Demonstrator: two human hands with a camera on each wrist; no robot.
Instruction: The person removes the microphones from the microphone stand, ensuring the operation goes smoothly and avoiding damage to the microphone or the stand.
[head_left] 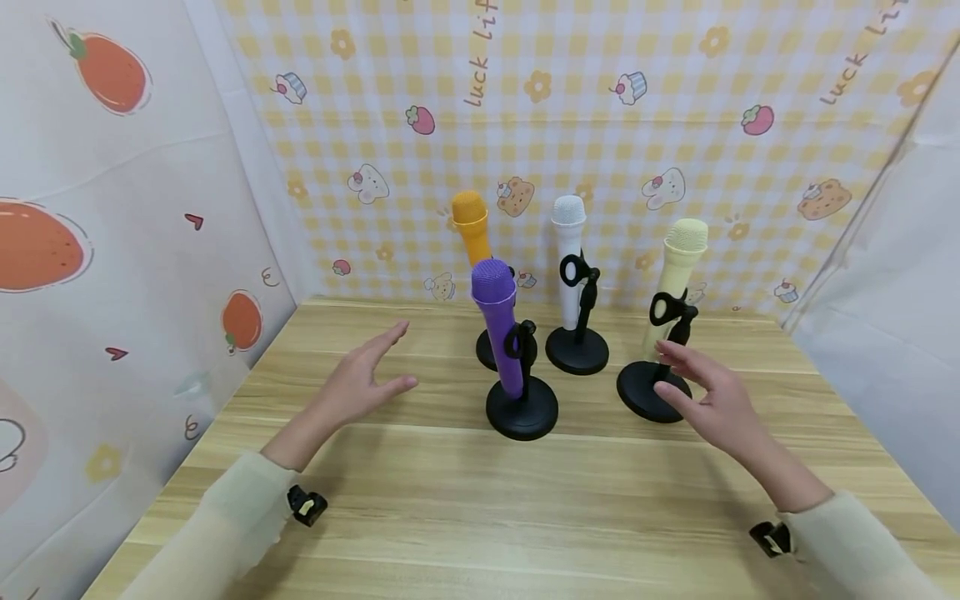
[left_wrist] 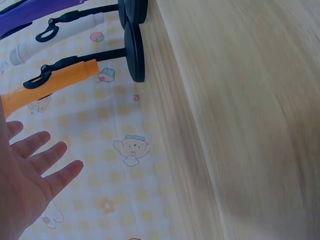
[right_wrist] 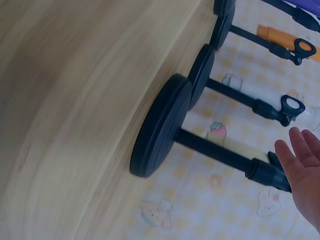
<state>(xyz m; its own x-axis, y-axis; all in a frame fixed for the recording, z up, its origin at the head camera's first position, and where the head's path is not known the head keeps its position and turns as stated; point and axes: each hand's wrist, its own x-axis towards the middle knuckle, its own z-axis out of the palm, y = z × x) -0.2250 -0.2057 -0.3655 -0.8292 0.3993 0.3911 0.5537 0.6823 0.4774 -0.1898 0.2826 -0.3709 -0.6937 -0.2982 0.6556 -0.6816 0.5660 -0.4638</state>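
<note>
Over to the right of centre in the head view, onto the pale yellow microphone (head_left: 678,268), leaning by its black stand (head_left: 680,330) on the wooden table (head_left: 450,517), with the right hand (head_left: 716,404) right in front, fingers and thumb parted and pinching nothing (touching the stand or merely close to it, impossible to tell). Across to centre-left, nothing in the left hand (head_left: 356,379) either, held spread and well apart from the purple microphone (head_left: 498,315). Judging by looks, probably light and hollow up top, stiff, smooth enough to slip a little; likely heavier down in the disc base (head_left: 637,396), and so fairly steady. Best to grip the stand low, just above that disc; go easy around the ring clip (head_left: 679,307), perhaps apt to swivel. Careful, too, of the white microphone (head_left: 567,243) and the orange microphone (head_left: 474,237), close by around upper centre. Cutting to the left wrist view: revealing, at upper left, a gap between the orange one's lower end and the disc beneath, hidden in the head view behind the purple one. Then to the right wrist view: offering the yellow one's stand side-on, from disc near centre to fingertips at the right edge, but losing the yellow head altogether, visible only in the head view.
</note>
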